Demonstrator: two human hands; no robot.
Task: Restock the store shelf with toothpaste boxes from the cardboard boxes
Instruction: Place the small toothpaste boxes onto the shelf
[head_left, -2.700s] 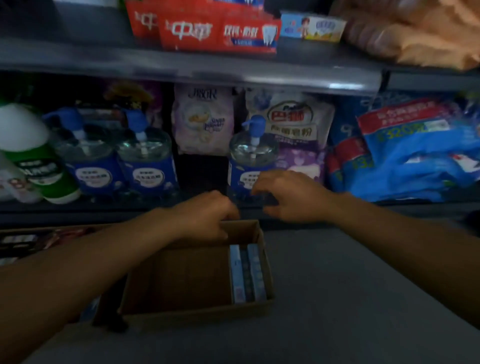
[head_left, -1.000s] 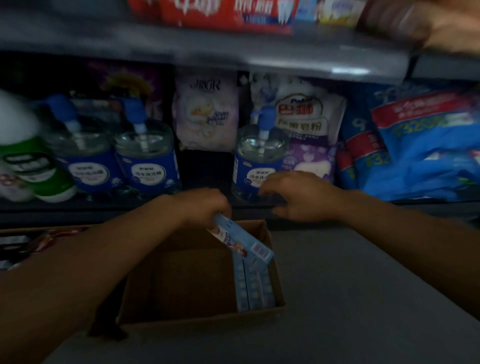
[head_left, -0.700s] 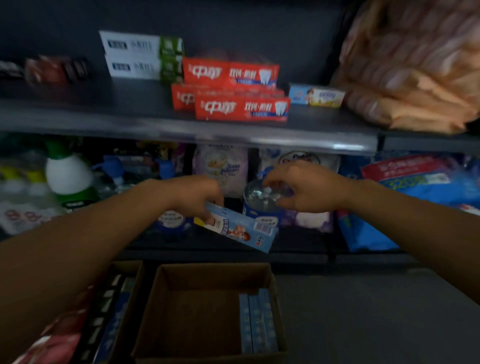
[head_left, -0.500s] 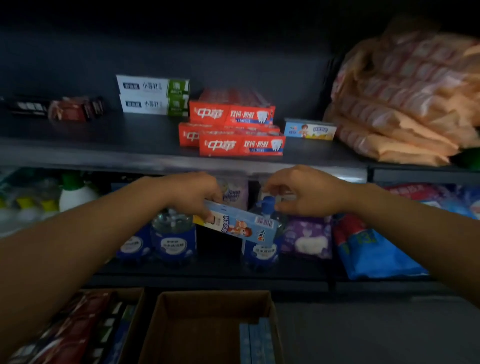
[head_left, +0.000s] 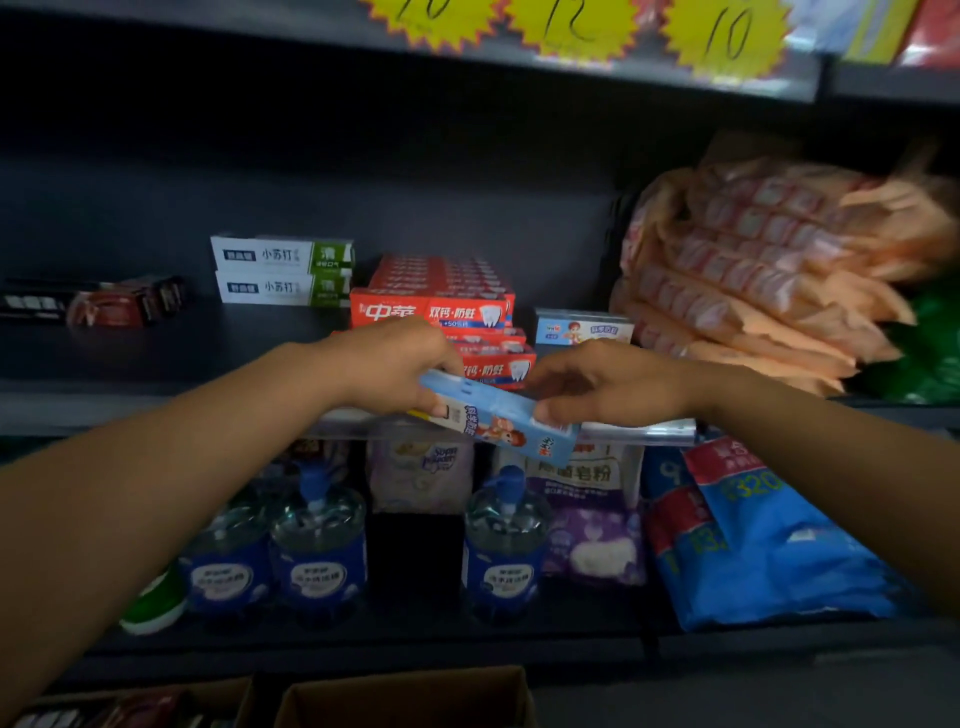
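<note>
Holding a blue box (head_left: 497, 420) between them, both hands are hovering at the front edge of the shelf (head_left: 156, 358). The left hand (head_left: 387, 364) is gripping the box's upper-left end with curled fingers; the right hand (head_left: 605, 384) is pinching its lower-right end. The box is tilting down toward 4 o'clock, just in front of the red boxes (head_left: 441, 306). At 1 o'clock from it another blue box (head_left: 584, 328) is lying on the shelf, and white boxes (head_left: 283, 270) are sitting at 10 o'clock. A carton (head_left: 405, 699) is showing at 6 o'clock, its contents out of sight.
</note>
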